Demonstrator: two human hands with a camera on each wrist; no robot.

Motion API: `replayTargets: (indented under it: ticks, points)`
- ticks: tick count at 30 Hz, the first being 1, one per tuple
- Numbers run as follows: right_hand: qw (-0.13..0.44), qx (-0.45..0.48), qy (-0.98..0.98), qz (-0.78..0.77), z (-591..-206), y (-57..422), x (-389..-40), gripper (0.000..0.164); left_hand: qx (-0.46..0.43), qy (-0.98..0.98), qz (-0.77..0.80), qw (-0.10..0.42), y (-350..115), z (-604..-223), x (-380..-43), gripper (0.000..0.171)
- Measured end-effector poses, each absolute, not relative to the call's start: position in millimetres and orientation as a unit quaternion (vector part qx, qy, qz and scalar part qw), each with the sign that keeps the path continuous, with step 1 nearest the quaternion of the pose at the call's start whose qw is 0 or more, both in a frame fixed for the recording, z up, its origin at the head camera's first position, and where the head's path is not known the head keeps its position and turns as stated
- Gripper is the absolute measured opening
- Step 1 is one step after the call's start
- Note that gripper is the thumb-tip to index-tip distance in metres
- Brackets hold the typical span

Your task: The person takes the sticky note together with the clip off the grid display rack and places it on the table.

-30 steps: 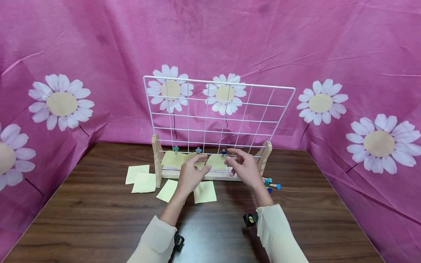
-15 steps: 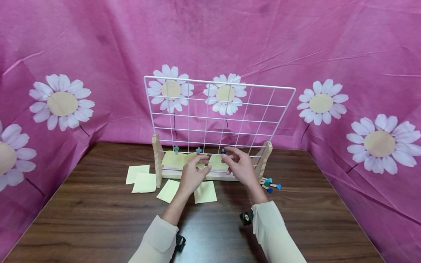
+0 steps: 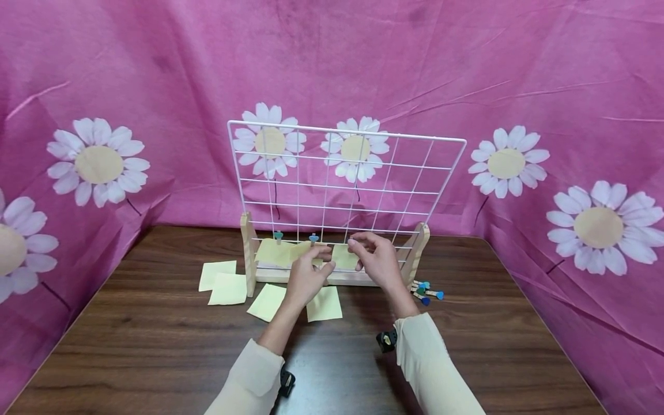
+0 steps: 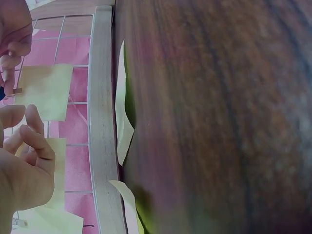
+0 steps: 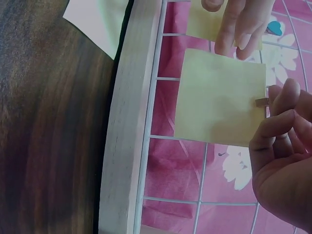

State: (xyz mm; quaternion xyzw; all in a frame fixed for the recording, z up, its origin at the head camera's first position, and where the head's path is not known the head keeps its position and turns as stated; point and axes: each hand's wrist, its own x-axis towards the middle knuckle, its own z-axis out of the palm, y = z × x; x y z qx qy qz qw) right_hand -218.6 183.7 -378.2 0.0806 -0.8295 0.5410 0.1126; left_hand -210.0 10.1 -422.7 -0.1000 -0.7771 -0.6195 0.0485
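Observation:
A white wire grid (image 3: 337, 187) stands in a wooden base. Yellow paper notes hang along its low wires from mini clothespins with heart tops; a teal one (image 3: 278, 237) and a light blue one (image 3: 313, 238) show at the left. My right hand (image 3: 381, 262) pinches a dark blue mini clothespin (image 5: 262, 102) at the top edge of the rightmost hung note (image 5: 219, 97). Its heart is hidden by the fingers in the head view. Beside that note's left edge, my left hand (image 3: 307, 278) hovers with loosely bent fingers and nothing in them.
Several loose yellow notes (image 3: 228, 289) lie on the brown table (image 3: 155, 346), left of and in front of the wooden base (image 3: 353, 279). A small pile of blue and green clothespins (image 3: 425, 293) lies right of the stand. Pink flowered cloth (image 3: 332, 57) hangs behind.
My right hand has shifted slightly left, and its fingers have come over the dark blue clothespin, covering its heart. The left hand has barely moved.

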Motion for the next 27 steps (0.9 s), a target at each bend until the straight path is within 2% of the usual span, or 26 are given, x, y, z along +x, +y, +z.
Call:
replayTargets:
  ticks: [27]
  points:
    - [0.143, 0.046, -0.815, 0.56, -381.9, 176.2, -216.6, 0.015, -0.101, -0.761, -0.64, 0.028, 18.3, -422.4, -214.7, 0.028]
